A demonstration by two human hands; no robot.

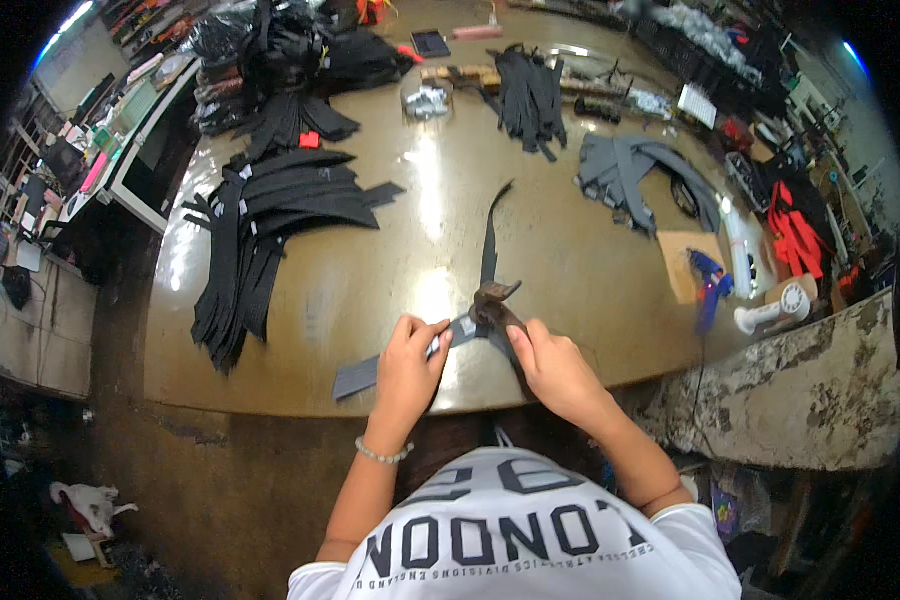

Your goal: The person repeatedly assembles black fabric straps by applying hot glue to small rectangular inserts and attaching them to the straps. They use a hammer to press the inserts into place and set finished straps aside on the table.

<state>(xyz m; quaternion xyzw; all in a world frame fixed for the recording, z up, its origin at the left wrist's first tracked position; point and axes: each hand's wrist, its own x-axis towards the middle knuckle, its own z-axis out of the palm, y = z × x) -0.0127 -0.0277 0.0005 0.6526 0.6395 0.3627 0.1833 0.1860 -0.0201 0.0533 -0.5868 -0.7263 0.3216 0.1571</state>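
Observation:
Near the table's front edge, my left hand (410, 360) is closed on a dark grey fabric strap (358, 378), whose end sticks out to the left. A small white tag (468, 326) shows on the strap between my hands. My right hand (558, 375) is closed, with thumb and fingers pinched at a dark brown, curved piece (497, 295). Whether that hand grips this piece or the dark material under it is hidden. Beyond it, a narrow black strip (490, 235) runs away from me across the table.
Piles of black straps (240, 250) lie on the left. More black strips (532, 100) and grey straps (630, 175) lie farther back. On the right are a blue glue gun (712, 275) on cardboard (675, 260) and a white handheld fan (775, 308). A white cat (92, 508) lies on the floor.

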